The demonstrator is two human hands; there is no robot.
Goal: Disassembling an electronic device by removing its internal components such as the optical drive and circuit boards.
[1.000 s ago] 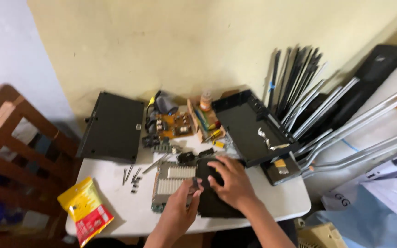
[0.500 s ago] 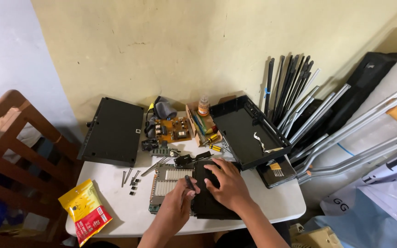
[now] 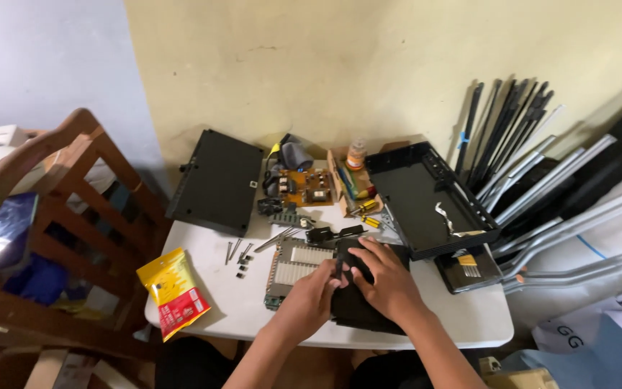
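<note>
Both my hands on the black part at the near table edge.

My left hand (image 3: 309, 297) and right hand (image 3: 385, 277) pinch the black part (image 3: 360, 311), fingers clamped, beside the metal board (image 3: 291, 269); beyond lie screws (image 3: 241, 261), an orange circuit board (image 3: 309, 186) and a black tray (image 3: 426, 198).

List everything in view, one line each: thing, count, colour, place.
black part: 1, black, table front, under both hands
board: 1, grey with pale heatsink, left of black part
screws: several, dark, left of board
snack bag: 1, yellow and red, table's left front edge
cover: 1, black, tilted at table's back left
orange board: 1, orange, back centre
screwdrivers: a few, yellow-handled, right of orange board
tray: 1, black, back right
rods: many, black and silver, against wall at right
chair: 1, brown wood, left
table: 1, white
left hand: on black part
right hand: on black part
</note>
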